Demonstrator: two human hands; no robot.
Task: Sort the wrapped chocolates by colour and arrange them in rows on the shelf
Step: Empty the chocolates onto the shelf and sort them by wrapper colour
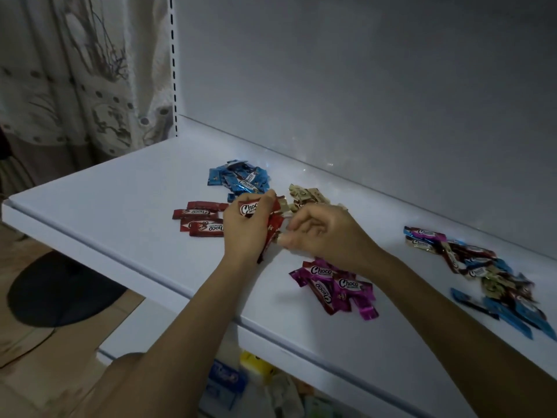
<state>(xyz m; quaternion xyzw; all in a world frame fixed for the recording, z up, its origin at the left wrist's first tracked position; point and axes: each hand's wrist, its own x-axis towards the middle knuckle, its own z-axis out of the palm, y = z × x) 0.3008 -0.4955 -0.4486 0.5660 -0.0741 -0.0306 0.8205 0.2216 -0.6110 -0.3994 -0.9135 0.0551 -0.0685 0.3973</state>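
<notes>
Several red chocolates (pixel 273 224) sit bunched in the left hand (pixel 242 233), whose fingers (pixel 265 200) are curled round them at the middle of the frame, just above the shelf (pixel 105 200). The bunch's long axis runs steeply from upper right to lower left. The laid red row (pixel 200 220) lies just beside that hand, toward the left of the frame, and its wrappers stretch left to right. So the next bar would likely need a turn to lie flat with them, and the left hand is much the nearer. The right hand (pixel 322 233) has its fingers curled, with the tips at the bunch's lower end. Whether they pinch a wrapper there I cannot tell. The unsorted heap (pixel 482 273) lies well apart at the right of the frame.
</notes>
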